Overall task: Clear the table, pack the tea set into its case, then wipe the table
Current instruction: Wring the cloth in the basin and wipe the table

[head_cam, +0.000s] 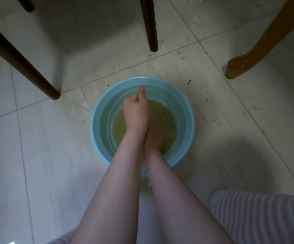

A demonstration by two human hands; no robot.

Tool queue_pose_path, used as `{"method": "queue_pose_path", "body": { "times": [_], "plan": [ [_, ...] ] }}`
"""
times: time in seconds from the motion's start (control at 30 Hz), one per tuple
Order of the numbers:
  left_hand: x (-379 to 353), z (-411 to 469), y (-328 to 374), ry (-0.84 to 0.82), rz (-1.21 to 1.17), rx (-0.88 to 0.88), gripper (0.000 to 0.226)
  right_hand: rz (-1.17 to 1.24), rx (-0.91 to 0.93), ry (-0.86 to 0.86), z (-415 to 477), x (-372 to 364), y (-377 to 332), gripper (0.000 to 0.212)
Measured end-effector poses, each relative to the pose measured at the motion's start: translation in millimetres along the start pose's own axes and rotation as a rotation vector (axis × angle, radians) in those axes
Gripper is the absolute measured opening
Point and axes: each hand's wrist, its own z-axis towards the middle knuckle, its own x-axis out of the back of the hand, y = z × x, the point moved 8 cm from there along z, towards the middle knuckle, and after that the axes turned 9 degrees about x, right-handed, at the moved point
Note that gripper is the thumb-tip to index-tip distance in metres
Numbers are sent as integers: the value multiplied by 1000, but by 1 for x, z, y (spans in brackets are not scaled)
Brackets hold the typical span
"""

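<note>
No tea set, no case and no surface are seen here. Only a blue basin (97, 124) is shown, standing on the tiled floor (42, 155) and filled with cloudy yellow-green water (167, 120). From this it is judged that the clearing is at least begun. Perhaps something is being rinsed for the wiping, but this cannot be confirmed, and whether the packing is finished cannot be told. Small dark crumbs (188, 82) are scattered on the floor beyond the basin, and dark furniture legs (150, 25) stand farther beyond it.

The left hand (136, 113) is held above the water, over the far half of the basin. Its fingers are curled under and the thumb is stretched toward the far rim of the basin. Nothing is seen in it, though the palm side is hidden. The right hand (155, 136) is sunk in the water inside the basin, at its near half. It is blurred by the water, so how far it is open, and what it holds, cannot be told.
</note>
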Motion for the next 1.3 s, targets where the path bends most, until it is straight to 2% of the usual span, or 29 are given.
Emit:
{"method": "queue_pose_path", "body": {
  "times": [0.2,0.37,0.43,0.5,0.6,0.7,0.73,0.83,0.9,1.0,1.13,1.23,1.3],
  "plan": [
    [3,3,-6,30,49,68,51,126,-11,-77,3,-19,-1,41],
    [0,2,-14,5,69,93,53,61,3,-10,-4,-21,1,37],
    [-3,0,-9,-14,84,79,53,135,-14,-55,-1,-21,1,38],
    [-2,5,-4,-30,114,114,51,244,-7,-125,5,-16,-4,32],
    [17,27,-1,-14,49,267,43,419,36,-233,15,-1,-22,18],
    [30,35,-6,-130,-92,428,32,786,46,-319,19,13,-30,3],
    [29,33,-9,-195,-149,462,30,913,37,-315,21,21,-29,10],
    [19,20,-17,-420,-463,538,17,1185,46,-220,35,51,-20,15],
    [16,16,-17,-500,-591,522,13,1201,36,-116,43,65,-12,24],
    [20,16,-16,-456,-549,453,19,1128,5,109,45,76,2,15],
    [31,20,-28,-315,-513,449,40,1062,46,266,38,88,8,18],
    [38,18,-26,-225,-383,364,34,946,81,312,36,93,9,21],
    [41,17,-23,-207,-383,324,27,916,109,307,35,94,10,21]
  ]
}}
